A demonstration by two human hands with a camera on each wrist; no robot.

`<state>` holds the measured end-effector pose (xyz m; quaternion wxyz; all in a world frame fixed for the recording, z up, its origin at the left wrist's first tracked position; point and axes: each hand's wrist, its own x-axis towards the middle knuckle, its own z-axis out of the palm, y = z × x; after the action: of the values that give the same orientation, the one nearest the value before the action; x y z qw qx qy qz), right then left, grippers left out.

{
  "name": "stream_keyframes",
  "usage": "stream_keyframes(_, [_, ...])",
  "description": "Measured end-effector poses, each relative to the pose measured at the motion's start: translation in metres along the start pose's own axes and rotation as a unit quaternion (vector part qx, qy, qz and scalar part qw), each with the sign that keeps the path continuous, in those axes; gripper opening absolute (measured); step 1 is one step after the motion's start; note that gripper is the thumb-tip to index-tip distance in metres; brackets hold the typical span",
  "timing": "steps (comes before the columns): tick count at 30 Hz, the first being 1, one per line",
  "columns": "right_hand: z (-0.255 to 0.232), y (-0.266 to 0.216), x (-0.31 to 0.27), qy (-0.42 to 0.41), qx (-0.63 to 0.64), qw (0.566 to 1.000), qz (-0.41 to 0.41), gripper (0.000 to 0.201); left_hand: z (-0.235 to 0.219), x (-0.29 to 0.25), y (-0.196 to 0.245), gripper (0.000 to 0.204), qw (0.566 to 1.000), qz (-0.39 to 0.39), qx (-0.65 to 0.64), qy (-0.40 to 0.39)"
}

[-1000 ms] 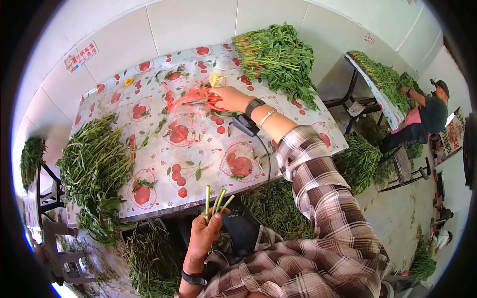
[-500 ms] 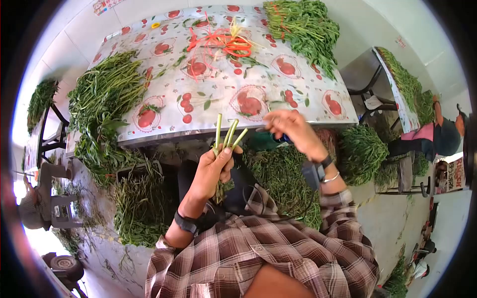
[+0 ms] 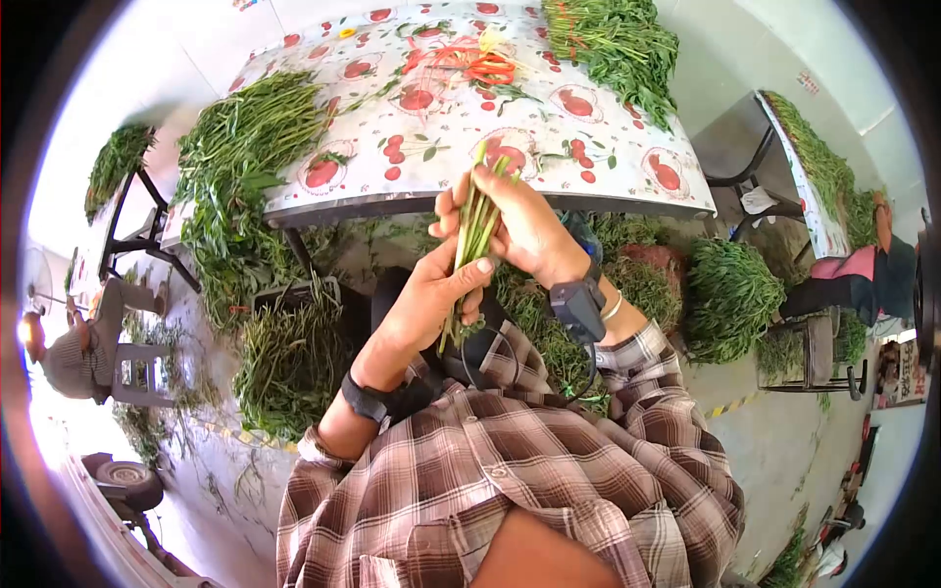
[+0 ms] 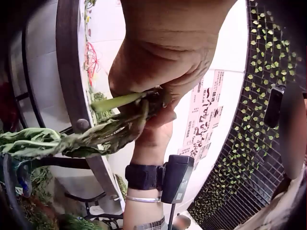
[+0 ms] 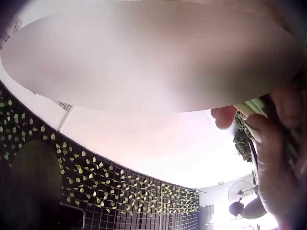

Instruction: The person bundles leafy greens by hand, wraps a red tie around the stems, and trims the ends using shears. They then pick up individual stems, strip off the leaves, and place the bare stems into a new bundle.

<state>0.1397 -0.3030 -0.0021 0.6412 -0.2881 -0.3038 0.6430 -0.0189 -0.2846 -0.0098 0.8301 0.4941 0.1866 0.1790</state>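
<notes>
In the head view a small bunch of green stems [image 3: 477, 220] stands upright in front of the table's near edge. My left hand [image 3: 429, 297] grips its lower part, thumb across the stems. My right hand [image 3: 526, 223] holds the upper part, thumb near the cut ends. Limp leaves [image 4: 86, 141] and one pale stem [image 4: 115, 102] stick out beside my left hand [image 4: 168, 52] in the left wrist view. The right wrist view is largely blurred; stems [image 5: 253, 106] show there between fingers.
The patterned table [image 3: 441, 157] bears a leafy pile [image 3: 250, 127] at left, a tied pile [image 3: 618, 49] at back right and red strips [image 3: 480, 67]. Greens heaped [image 3: 284, 367] below it. One person [image 3: 863, 274] is at right, another [image 3: 83, 353] at left.
My right hand has come from the red strips on the table to the bunch and now holds its upper part. The left hand has kept its grip. The head view has tilted downward.
</notes>
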Motion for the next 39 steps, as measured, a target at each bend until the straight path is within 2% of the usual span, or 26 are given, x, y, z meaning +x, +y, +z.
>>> stream_keyframes(2, [0.003,-0.001,-0.002,0.014,0.023,0.999,-0.035,0.035,0.007,-0.003,0.002,0.028,0.998,0.042,0.048,0.005])
stream_keyframes(3, [0.003,-0.002,-0.002,0.012,0.023,0.999,-0.038,0.035,0.008,-0.004,0.002,0.037,0.997,0.04,0.063,-0.002])
stream_keyframes(6, [-0.005,-0.004,-0.003,0.036,0.074,0.994,-0.073,0.033,0.015,-0.01,0.001,0.044,0.997,0.054,0.056,-0.024])
stream_keyframes(8, [-0.017,-0.008,0.0,-0.018,0.163,0.981,-0.104,0.031,0.015,-0.01,-0.007,0.047,0.996,0.068,0.059,-0.024])
stream_keyframes(10, [-0.026,-0.02,-0.001,-0.033,0.223,0.97,-0.093,0.03,0.015,-0.012,-0.011,0.05,0.994,0.085,0.059,-0.024])
stream_keyframes(12, [-0.034,-0.033,-0.008,-0.003,0.189,0.973,-0.132,0.033,0.013,-0.016,-0.013,0.049,0.999,0.017,0.019,-0.028])
stream_keyframes(14, [-0.041,-0.048,-0.014,0.014,0.159,0.972,-0.173,0.033,0.014,-0.019,-0.016,0.047,0.999,0.019,0.029,-0.037])
stream_keyframes(16, [-0.048,-0.063,-0.02,0.049,0.166,0.963,-0.207,0.033,0.013,-0.024,-0.016,0.043,0.996,-0.019,0.076,-0.046])
stream_keyframes(17, [-0.051,-0.071,-0.023,0.052,0.164,0.959,-0.224,0.033,0.018,-0.027,-0.015,0.034,0.994,-0.028,0.108,-0.019])
stream_keyframes(18, [-0.056,-0.079,-0.026,0.037,0.207,0.952,-0.223,0.033,0.016,-0.028,-0.014,0.034,0.994,-0.027,0.108,-0.021])
stream_keyframes(20, [-0.066,-0.092,-0.033,0.019,0.216,0.947,-0.239,0.034,0.008,-0.028,-0.011,0.026,0.992,-0.07,0.092,-0.054])
stream_keyframes(21, [-0.064,-0.094,-0.038,0.021,0.229,0.937,-0.264,0.029,0.011,-0.029,-0.011,0.024,0.995,-0.061,0.078,-0.031])
stream_keyframes(24, [-0.063,-0.103,-0.048,0.033,0.233,0.931,-0.279,0.028,0.001,-0.025,-0.012,0.024,0.994,-0.065,0.086,-0.028])
stream_keyframes(25, [-0.064,-0.104,-0.049,0.061,0.215,0.93,-0.293,0.028,-0.004,-0.023,-0.011,0.024,0.994,-0.065,0.086,-0.031])
stream_keyframes(27, [-0.066,-0.103,-0.052,0.067,0.201,0.933,-0.291,0.028,-0.013,-0.023,-0.012,0.025,0.992,-0.073,0.082,-0.064])
stream_keyframes(28, [-0.066,-0.103,-0.048,0.064,0.189,0.937,-0.288,0.028,-0.015,-0.02,-0.014,0.025,0.993,-0.068,0.082,-0.056])
stream_keyframes(30, [-0.075,-0.102,-0.04,0.112,0.158,0.941,-0.277,0.033,-0.02,-0.017,-0.021,0.03,0.972,0.001,0.234,-0.017])
stream_keyframes(31, [-0.085,-0.1,-0.035,0.073,0.168,0.946,-0.266,0.033,-0.03,-0.016,-0.027,0.034,0.967,0.011,0.254,0.01])
stream_keyframes(32, [-0.095,-0.096,-0.029,0.036,0.179,0.95,-0.255,0.034,-0.033,-0.017,-0.022,0.034,0.962,0.027,0.273,0.002])
stream_keyframes(36, [-0.095,-0.078,-0.001,0.128,0.182,0.951,-0.213,0.032,-0.054,-0.01,0.004,0.032,0.962,0.043,0.263,0.057])
stream_keyframes(38, [-0.104,-0.065,0.018,0.141,0.166,0.959,-0.183,0.032,-0.067,-0.006,0.022,0.031,0.962,0.05,0.246,0.104])
stream_keyframes(39, [-0.103,-0.057,0.027,0.136,0.203,0.955,-0.168,0.031,-0.075,-0.002,0.03,0.03,0.957,0.055,0.251,0.131])
